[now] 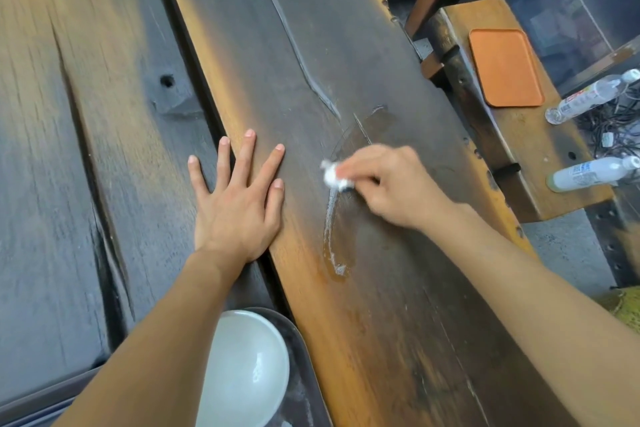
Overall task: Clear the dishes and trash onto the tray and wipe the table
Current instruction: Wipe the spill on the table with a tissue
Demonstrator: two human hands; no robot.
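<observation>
On table: right hand pinches wet tissue wad, scrubbing; left hand flat, fingers spread (likely bracing).

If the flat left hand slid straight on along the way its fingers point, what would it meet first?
Probably nothing: the left hand lies flat with fingers pointing up the dark wooden table, and the planks ahead look bare to the picture's top edge. The white crumpled tissue in the right hand sits off to the side.

Head-worn, wide-angle, looking steeply down and forward along the dark wooden table. Close above it, arms reaching in from the bottom edge. Bench visible right of the table.
</observation>
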